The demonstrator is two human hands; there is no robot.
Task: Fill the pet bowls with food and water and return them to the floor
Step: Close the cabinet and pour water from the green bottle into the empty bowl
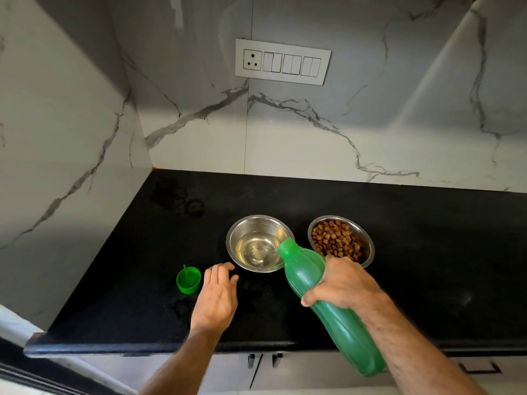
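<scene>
- At lower left of centre we see the green cap [188, 280] lying upturned on the black counter [119, 280], set aside, we judge, so the bottle mouth is free for pouring.
- Just right of the cap, our left hand [218, 295] rests flat on the counter, fingers loosely spread and grasping nothing; it sits near the bowl, probably ready to steady it.
- At centre stands the water bowl [259, 243], a shiny steel dish with a shallow pool of clear water in its bottom, so we take it as only partly filled.
- Over its right rim leans the green bottle [313, 283], tilted neck-down with its open mouth above the bowl's edge, which suits pouring; we cannot make out a stream.
- Our right hand [342, 283] is wrapped firmly around the bottle's middle, thumb underneath, carrying its weight at the tilt.
- Right of centre sits the food bowl [340, 240], steel as well, holding brown kibble chunks; it looks served.
- Both bowls are on the counter, close together but apart, not yet on the floor.
</scene>
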